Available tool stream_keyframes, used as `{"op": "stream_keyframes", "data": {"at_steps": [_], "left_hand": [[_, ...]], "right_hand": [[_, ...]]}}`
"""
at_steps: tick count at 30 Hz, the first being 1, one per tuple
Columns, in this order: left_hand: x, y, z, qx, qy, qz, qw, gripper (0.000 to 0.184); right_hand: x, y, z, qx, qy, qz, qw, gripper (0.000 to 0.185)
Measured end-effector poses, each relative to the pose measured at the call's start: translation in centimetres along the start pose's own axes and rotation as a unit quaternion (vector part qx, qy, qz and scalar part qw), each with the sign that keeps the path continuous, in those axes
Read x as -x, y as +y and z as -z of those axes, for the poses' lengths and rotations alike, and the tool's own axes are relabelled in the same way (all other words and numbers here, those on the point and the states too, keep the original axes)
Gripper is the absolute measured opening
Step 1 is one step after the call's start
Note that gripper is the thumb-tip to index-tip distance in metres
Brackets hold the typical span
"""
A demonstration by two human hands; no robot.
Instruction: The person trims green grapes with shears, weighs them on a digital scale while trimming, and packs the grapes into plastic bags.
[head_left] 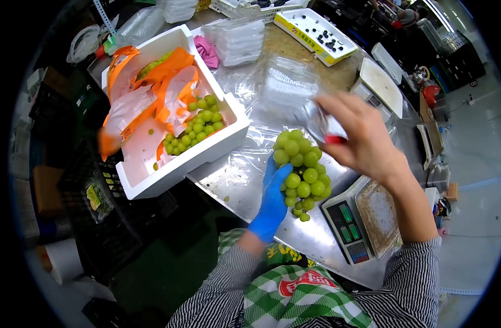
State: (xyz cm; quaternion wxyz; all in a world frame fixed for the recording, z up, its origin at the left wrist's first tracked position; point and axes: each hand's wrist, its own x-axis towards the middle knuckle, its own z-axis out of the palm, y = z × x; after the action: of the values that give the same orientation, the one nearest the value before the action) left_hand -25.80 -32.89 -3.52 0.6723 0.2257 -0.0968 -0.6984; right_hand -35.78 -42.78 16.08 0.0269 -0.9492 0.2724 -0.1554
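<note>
My left hand (273, 200), in a blue glove, holds a bunch of green grapes (304, 183) above the metal table (234, 177). Bare and raised to the right of the bunch, my right hand (362, 134) is closed around a blurred object with a red part (335, 139), too smeared to name. More green grapes (198, 128) lie in a white foam box (171, 179) on the left, among orange and white wrapping (168, 87).
A digital scale (343, 227) stands to the right of the grapes, with another scale (379, 87) farther back. Clear plastic containers (289, 87) are behind the bunch. A yellow-edged tray (299, 34) holds dark berries. A pink cloth (207, 52) lies beside the foam box.
</note>
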Motion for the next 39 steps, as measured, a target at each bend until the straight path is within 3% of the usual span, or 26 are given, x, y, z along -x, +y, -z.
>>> {"op": "stream_keyframes", "data": {"at_steps": [6, 17, 23, 29, 39], "left_hand": [[0.6, 0.6, -2.7, -0.122, 0.011, -0.043, 0.991, 0.065], [1.7, -4.8, -6.6, -0.189, -0.066, 0.011, 0.980, 0.071], [2.6, -7.5, -7.4, -0.204, -0.109, 0.060, 0.971, 0.069], [3.8, -9.5, -8.1, -0.200, -0.123, 0.108, 0.966, 0.071], [4.7, -10.4, -9.8, -0.205, -0.084, 0.049, 0.974, 0.070]], "right_hand": [[9.7, -0.5, 3.7, 0.090, -0.151, -0.072, 0.982, 0.052], [15.0, -1.8, 8.6, 0.278, -0.263, -0.081, 0.920, 0.023], [15.6, -2.0, 10.7, 0.262, -0.323, -0.088, 0.905, 0.012], [16.0, -1.2, 11.0, 0.162, -0.444, -0.154, 0.868, 0.007], [16.8, -2.9, 10.3, 0.189, -0.492, -0.216, 0.822, 0.015]]}}
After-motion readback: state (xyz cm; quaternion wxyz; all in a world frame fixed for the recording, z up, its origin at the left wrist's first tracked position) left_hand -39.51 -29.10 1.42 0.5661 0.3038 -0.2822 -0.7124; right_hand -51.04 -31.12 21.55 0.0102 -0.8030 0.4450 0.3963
